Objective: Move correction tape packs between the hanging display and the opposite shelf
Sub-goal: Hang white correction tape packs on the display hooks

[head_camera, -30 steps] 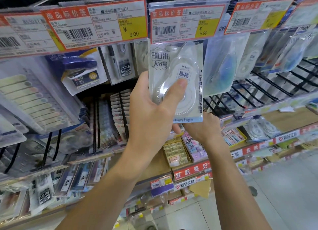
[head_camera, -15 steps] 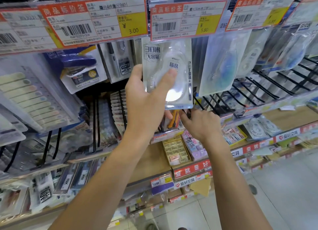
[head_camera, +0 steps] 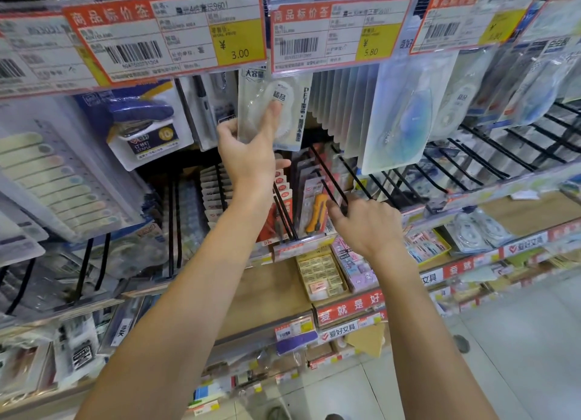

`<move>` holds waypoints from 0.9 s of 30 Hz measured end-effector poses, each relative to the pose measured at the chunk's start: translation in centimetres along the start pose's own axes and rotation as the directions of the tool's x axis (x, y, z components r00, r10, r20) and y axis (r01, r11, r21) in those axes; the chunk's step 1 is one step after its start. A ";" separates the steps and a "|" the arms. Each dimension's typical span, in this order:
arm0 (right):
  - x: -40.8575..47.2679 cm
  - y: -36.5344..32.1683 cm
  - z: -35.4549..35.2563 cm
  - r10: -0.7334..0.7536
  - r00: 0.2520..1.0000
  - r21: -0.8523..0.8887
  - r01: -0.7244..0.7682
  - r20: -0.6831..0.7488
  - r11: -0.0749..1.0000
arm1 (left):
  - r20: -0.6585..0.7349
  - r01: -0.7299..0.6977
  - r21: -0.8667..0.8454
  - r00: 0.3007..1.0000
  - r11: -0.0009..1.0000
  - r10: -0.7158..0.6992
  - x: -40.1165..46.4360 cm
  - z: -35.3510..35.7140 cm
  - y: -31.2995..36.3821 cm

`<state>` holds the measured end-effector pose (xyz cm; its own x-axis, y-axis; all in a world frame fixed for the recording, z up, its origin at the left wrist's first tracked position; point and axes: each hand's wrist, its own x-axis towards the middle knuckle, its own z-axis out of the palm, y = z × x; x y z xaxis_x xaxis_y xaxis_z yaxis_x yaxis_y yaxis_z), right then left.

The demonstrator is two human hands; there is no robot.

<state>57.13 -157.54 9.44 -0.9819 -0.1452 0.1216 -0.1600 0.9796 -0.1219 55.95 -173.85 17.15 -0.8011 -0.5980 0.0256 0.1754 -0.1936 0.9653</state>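
Pinching the correction tape pack (head_camera: 284,105), left hand (head_camera: 248,155) raised above right hand (head_camera: 367,228).

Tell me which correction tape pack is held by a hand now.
The clear pack under the 5.80 price tag, left of the hanging row. The left hand pinches it; the others hang untouched.

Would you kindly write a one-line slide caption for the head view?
Left hand holds a correction tape pack beneath the 5.80 price tag; right hand touches a lower black hook.
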 end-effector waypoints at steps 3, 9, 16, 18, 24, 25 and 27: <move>0.1 0.1 0.2 0.001 1.000 0.008 -0.001 -0.014 1.000 | 0.023 -0.078 0.024 0.997 0.997 0.077 1.1 0.3 -0.8; 0.3 0.1 0.7 -0.004 0.999 0.009 0.004 -0.037 1.000 | 0.085 -0.190 0.113 0.980 0.975 0.181 2.8 0.5 -1.8; 0.2 0.1 0.8 0.011 0.998 0.036 -0.008 -0.063 0.999 | 0.017 -0.295 0.202 0.954 0.934 0.298 3.9 -0.1 -3.6; 0.2 0.1 0.9 0.012 0.998 0.030 -0.010 -0.069 1.000 | -0.010 -0.305 0.184 0.950 0.935 0.312 3.7 0.0 -3.4; 0.3 0.2 1.1 0.016 0.997 0.010 -0.016 -0.073 1.000 | -0.009 -0.286 0.103 0.958 0.953 0.288 4.0 0.7 -3.6; 0.3 0.2 1.1 0.015 0.997 0.009 -0.014 -0.074 1.000 | -0.007 -0.287 0.085 0.957 0.954 0.289 4.0 0.8 -3.6; 0.2 0.2 1.1 0.010 0.997 0.007 -0.009 -0.072 1.000 | -0.006 -0.277 0.070 0.961 0.958 0.278 3.9 1.0 -3.5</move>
<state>56.76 -157.55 8.41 -0.9737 -0.1251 0.1906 -0.1514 0.9798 -0.1303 51.64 -174.77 14.13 -0.7175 -0.6326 0.2916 0.3502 0.0342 0.9360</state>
